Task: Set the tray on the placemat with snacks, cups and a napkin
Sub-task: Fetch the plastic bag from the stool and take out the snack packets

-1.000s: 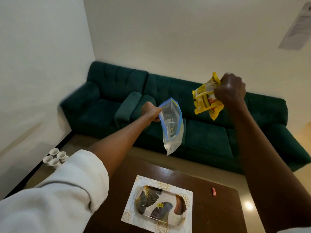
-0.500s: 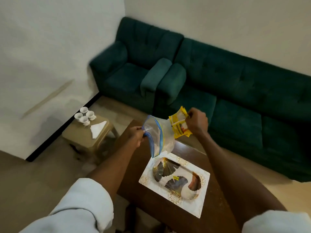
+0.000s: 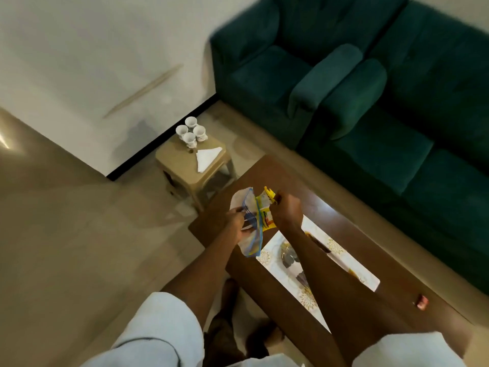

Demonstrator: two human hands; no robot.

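Note:
My left hand (image 3: 235, 225) grips a clear zip bag (image 3: 247, 213) with a blue seal, held above the near left corner of the brown table (image 3: 267, 284). My right hand (image 3: 287, 211) grips a yellow snack packet (image 3: 266, 211), pressed against the bag's mouth. Under my right forearm lies the white patterned placemat (image 3: 344, 258) with the glass tray (image 3: 288, 256) on it, mostly hidden by the arm. Several white cups (image 3: 191, 132) and a folded white napkin (image 3: 206, 158) sit on a small beige stool (image 3: 182, 165) left of the table.
A dark green sofa (image 3: 383, 102) runs along the far side of the table. A small red wrapped sweet (image 3: 421, 305) lies on the table at the right. Beige floor spreads to the left, and my feet show below the table edge.
Both hands have dropped from in front of the sofa to just above the table, and the snack packet has closed in on the bag's mouth. The view has tilted down and left.

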